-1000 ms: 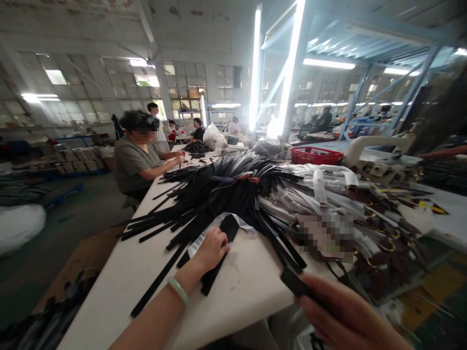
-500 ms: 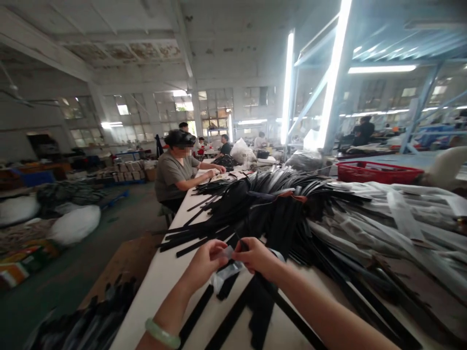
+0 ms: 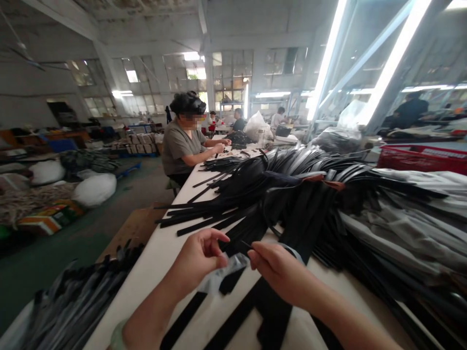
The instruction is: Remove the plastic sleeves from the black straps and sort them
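Observation:
My left hand [image 3: 200, 253] is curled beside a thin clear plastic sleeve [image 3: 233, 266], its thumb at the sleeve's edge; thumb and index finger are apart at the tips. Opposite it, my right hand [image 3: 273, 262] pinches the end of a thin dark strip [image 3: 246, 244] that points toward my left fingers. Black flat straps [image 3: 233, 318] lie on the white table [image 3: 146, 265] under both hands. Beyond them spreads a big heap of black straps [image 3: 248, 187].
A person in a grey shirt [image 3: 175, 146] sits working at the table's far left edge. Plastic-wrapped bundles [image 3: 397, 223] and a red crate [image 3: 423, 156] are at the right. Dark wrapped strips [image 3: 91, 296] stand low at the left.
The view has tilted down and shifted left, so the scene sits higher and farther right. My hands have moved slightly apart, and my left thumb and index finger have spread.

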The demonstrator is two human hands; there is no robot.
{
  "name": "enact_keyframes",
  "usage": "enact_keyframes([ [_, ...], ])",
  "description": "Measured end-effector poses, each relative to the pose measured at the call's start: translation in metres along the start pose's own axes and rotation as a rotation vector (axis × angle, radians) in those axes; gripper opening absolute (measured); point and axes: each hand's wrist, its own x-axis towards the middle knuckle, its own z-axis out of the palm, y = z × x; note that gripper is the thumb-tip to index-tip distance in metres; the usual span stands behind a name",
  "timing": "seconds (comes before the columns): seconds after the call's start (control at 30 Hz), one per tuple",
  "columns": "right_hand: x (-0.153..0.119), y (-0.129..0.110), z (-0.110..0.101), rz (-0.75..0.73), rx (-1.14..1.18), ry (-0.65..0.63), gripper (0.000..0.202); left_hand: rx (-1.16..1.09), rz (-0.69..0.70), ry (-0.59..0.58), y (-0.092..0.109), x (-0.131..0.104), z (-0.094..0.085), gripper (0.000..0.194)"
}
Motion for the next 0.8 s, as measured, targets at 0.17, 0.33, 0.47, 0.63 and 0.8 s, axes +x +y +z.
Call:
enact_keyframes([
  [0.17, -0.0015, -0.0081, -0.0004, -0.041, -0.029, -0.031, 0.032, -0.001, -0.017, -0.006, 0.0035, 0.0016, 0.0021, 0.044],
  [0.33, -0.0019, -0.0104, 0.0028, -0.055, 0.007, -0.037, 0.034, 0.045, -0.009, -0.013, 0.0013, 0.0031, 0.0016, 0.044],
  [0.47, -0.0022, -0.0106, 0.0024, -0.059, 0.003, -0.017, 0.037, 0.042, -0.007, -0.025, -0.0002, 0.0028, 0.0011, 0.043],
  [0.63, -0.0014, -0.0105, 0.0004, -0.045, -0.007, -0.025, 0.039, 0.035, -0.011, -0.034, 0.0002, 0.0026, 0.0012, 0.041],
  [0.8, -0.0018, -0.0108, -0.0044, -0.041, -0.002, -0.11, 0.038, 0.074, -0.027, -0.045, 0.0029, 0.0018, 0.0024, 0.038],
])
